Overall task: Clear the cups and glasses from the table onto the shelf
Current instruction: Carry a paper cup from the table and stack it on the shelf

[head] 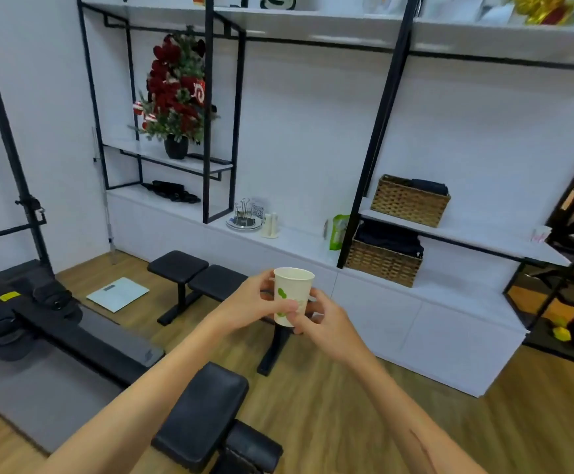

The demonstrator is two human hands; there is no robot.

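I hold the paper cup (292,295) upright w/ both hands, left hand (251,302) around its side, right hand (319,316) pinching near the bottom, so it stays steady. The shelf (299,241) is at 12 o'clock, not reached yet.

Red flower arrangement (176,94) in a dark pot on a side ledge. Two wicker baskets (409,201) holding dark cloth, one above the other. Green packet (338,231) beside the lower. Black padded bench (198,275) on wood floor (330,422). White scale (118,294) near it.
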